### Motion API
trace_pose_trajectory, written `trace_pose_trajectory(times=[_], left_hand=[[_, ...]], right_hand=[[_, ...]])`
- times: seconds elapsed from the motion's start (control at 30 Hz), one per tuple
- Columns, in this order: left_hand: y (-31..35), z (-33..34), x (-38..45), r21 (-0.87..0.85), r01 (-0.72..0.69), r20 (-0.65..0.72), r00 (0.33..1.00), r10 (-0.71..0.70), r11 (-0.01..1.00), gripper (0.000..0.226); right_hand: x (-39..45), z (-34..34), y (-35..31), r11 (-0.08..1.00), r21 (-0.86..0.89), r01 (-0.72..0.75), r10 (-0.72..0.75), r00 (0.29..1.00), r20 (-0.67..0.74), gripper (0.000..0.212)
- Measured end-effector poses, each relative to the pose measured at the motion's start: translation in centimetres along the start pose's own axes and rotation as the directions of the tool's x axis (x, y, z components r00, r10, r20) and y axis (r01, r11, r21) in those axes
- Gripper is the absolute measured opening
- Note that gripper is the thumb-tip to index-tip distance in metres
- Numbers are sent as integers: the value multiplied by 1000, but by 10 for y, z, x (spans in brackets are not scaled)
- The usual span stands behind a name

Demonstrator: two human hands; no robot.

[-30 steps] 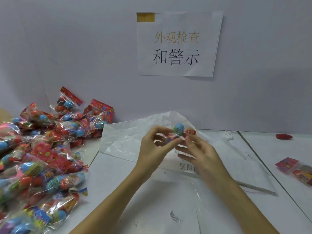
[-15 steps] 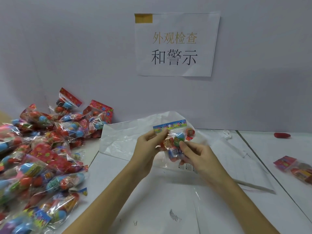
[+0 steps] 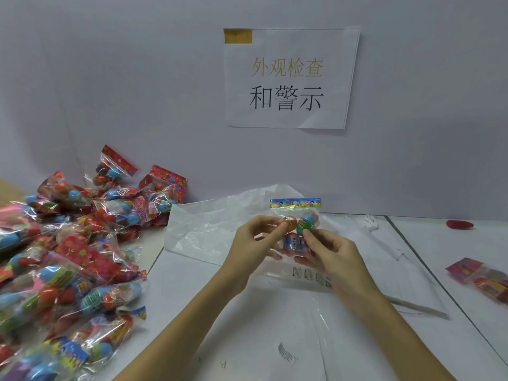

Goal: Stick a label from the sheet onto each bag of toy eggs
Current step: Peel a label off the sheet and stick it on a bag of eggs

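You hold a clear plastic bag of coloured toy eggs point(image 3: 298, 226) upright above the white bench point(image 3: 209, 298), your left hand point(image 3: 254, 244) and right hand point(image 3: 334, 254) each pinching it from either side.

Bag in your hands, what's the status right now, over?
Both hands, left hand and right hand, pinch one bag upright above the table. Label sheet lies below it. No label seen on the bag. Nothing blocking.

The pile of bags point(image 3: 63, 259) was cut off at the left edge; the label sheet's point(image 3: 310, 276) print was illegible.
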State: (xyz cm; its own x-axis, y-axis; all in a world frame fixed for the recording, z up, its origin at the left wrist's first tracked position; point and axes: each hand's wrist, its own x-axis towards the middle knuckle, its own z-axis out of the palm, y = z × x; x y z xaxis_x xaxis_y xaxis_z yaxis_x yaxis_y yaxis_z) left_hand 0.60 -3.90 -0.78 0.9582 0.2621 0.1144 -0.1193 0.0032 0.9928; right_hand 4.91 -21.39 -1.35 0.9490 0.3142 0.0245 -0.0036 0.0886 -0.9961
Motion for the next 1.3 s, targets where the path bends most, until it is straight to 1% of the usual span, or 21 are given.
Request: trace_pose_trajectory(times=[0.07,0.13,0.17,0.23,0.27,0.33,0.4,0.47,0.57,0.67,0.77,0.87,1.0,1.07,1.1,1.13,1.17,1.2,1.23,1.27,1.3], left_hand=[[-3,1,0,54,-20,-57,998,23,998,30],[-7,0,1,91,-12,-129,991,24,996,26],[-9,-3,1,77,-3,-164,986,15,997,23],[-10,-8,3,20,27,-191,981,-22,999,21],[-10,-9,4,9,43,-182,982,-41,999,22],[-12,-9,5,16,71,-154,986,-67,997,28],[-12,-8,5,44,87,-129,988,-80,995,32],[-12,-6,4,55,95,-100,991,-89,994,35],[-10,-5,3,61,96,-73,993,-92,993,39],[-11,-5,3,77,86,-53,995,-82,993,43],[-12,-6,3,93,81,-49,996,-77,992,44],[-13,-8,5,105,76,-33,997,-73,992,45],[-15,-9,6,107,61,-24,998,-59,992,42],[-16,-10,7,113,57,-23,998,-55,992,40],[-16,-10,7,116,58,-24,998,-56,991,40],[-16,-10,8,118,60,-24,998,-58,991,40],[-16,-10,9,118,61,-24,998,-59,991,40],[-15,-10,10,119,63,-25,998,-61,991,40],[-14,-10,11,122,65,-26,998,-62,990,40],[-13,-10,12,124,66,-26,998,-63,990,40],[-12,-10,13,125,67,-27,998,-64,990,40]], right_hand=[[1,-2,-1,996,23,-81,80,996,40,28],[2,-10,-8,996,20,-85,85,996,10,27],[4,-18,-13,999,-16,-44,44,998,-41,26],[7,-46,-24,979,-198,53,-93,976,-199,18],[6,-63,-31,945,-319,69,-162,948,-273,16],[5,-102,-37,820,-572,6,-272,884,-381,29],[5,-140,-33,605,-763,-226,-293,828,-477,37],[1,-170,-29,454,-753,-476,-152,792,-592,40],[-4,-198,-26,378,-655,-654,68,726,-685,41],[-6,-204,-23,347,-669,-657,56,727,-685,52],[-6,-192,-21,424,-634,-647,-16,694,-719,50],[-6,-186,-19,472,-623,-624,-16,700,-714,43],[-12,-193,-13,559,-626,-544,-63,725,-686,30],[-18,-199,-19,637,-576,-513,-45,721,-691,33],[-22,-202,-26,755,-465,-462,-15,697,-717,35],[-27,-211,-35,902,-263,-342,33,663,-748,34],[-32,-223,-44,987,1,-158,103,640,-762,34],[-39,-239,-54,965,252,66,153,640,-753,38],[-46,-257,-61,850,437,292,160,648,-744,44],[-51,-276,-67,695,538,477,134,650,-748,53],[-57,-292,-71,555,582,595,109,641,-760,64]])
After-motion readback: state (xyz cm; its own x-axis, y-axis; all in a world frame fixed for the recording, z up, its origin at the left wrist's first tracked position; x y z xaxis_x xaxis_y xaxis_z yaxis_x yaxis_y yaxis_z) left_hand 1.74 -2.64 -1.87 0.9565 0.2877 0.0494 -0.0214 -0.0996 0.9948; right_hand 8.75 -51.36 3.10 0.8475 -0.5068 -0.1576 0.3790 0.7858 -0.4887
